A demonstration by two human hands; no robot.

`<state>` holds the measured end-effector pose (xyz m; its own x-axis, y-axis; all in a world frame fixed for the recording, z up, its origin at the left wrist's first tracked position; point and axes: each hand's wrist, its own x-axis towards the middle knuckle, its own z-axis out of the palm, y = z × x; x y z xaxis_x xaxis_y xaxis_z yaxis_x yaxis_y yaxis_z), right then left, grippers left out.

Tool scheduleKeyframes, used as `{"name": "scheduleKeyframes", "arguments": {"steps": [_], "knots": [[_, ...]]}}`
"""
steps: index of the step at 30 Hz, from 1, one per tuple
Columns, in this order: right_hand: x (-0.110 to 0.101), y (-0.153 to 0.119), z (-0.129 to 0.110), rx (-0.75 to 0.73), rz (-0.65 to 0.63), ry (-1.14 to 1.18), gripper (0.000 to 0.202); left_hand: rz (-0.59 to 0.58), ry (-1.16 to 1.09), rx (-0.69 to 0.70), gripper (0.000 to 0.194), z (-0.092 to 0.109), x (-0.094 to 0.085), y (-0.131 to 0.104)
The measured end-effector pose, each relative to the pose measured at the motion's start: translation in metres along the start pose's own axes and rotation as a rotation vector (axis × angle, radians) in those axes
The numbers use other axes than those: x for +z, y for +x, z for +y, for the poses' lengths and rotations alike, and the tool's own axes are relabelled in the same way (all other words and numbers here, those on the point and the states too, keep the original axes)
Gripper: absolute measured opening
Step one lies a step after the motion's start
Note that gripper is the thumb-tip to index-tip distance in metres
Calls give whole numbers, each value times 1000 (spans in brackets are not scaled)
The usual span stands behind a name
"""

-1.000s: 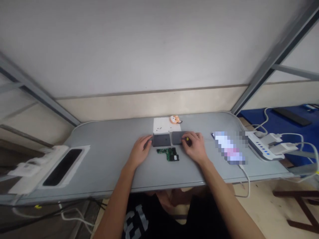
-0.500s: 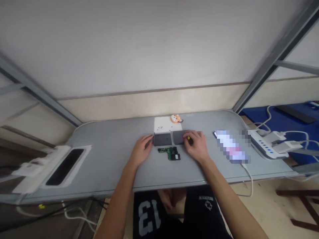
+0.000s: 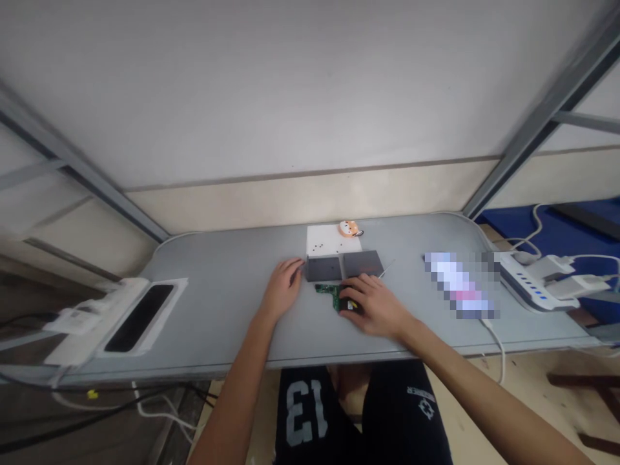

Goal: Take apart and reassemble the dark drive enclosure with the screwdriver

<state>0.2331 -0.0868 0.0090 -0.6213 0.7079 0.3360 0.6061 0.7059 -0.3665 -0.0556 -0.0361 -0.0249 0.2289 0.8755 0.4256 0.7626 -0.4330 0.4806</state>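
Note:
My right hand (image 3: 375, 303) is closed around a screwdriver (image 3: 354, 304) with a black and yellow handle; its thin shaft sticks out past the knuckles. The same hand's fingers reach over the black part of a green circuit board (image 3: 334, 294), hiding some of it. My left hand (image 3: 285, 287) rests at the left end of a dark grey flat case half (image 3: 324, 269), its fingers curled on a small dark item I cannot make out. A second dark grey case half (image 3: 363, 263) lies beside the first, above my right hand.
Behind the case halves, a white sheet (image 3: 322, 237) bears several tiny dark screws and an orange animal-face trinket (image 3: 349, 228). On the right are a lit phone (image 3: 458, 284) and a power strip (image 3: 533, 284) with plugs. A dark phone (image 3: 140, 318) lies left.
My right hand has moved from the right case half down to the circuit board, with the screwdriver still in it. My left hand stays by the left case half. The view has shifted slightly.

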Motion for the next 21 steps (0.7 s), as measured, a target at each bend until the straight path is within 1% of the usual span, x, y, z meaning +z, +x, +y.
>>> {"name": "scheduleKeyframes", "arguments": {"steps": [3, 6, 8, 11, 13, 16, 21], "knots": [[-13, 15, 7, -49, 24, -18, 25, -33, 68, -33, 36, 3, 0, 0], [-23, 41, 18, -62, 48, -35, 22, -61, 146, -93, 39, 8, -1, 0], [-25, 59, 26, -46, 38, -57, 20, -80, 172, -110, 40, 11, -2, 0], [-18, 78, 35, -47, 4, -48, 18, -100, 197, -100, 40, 12, -3, -1], [-10, 81, 37, -42, -2, -22, 18, -110, 214, -84, 41, 11, -3, -1], [-1, 79, 38, -31, 20, 6, 19, -119, 227, -65, 43, 8, -3, -2], [4, 74, 40, -30, 69, 31, 21, -134, 235, -64, 44, 4, -4, -1]]}}
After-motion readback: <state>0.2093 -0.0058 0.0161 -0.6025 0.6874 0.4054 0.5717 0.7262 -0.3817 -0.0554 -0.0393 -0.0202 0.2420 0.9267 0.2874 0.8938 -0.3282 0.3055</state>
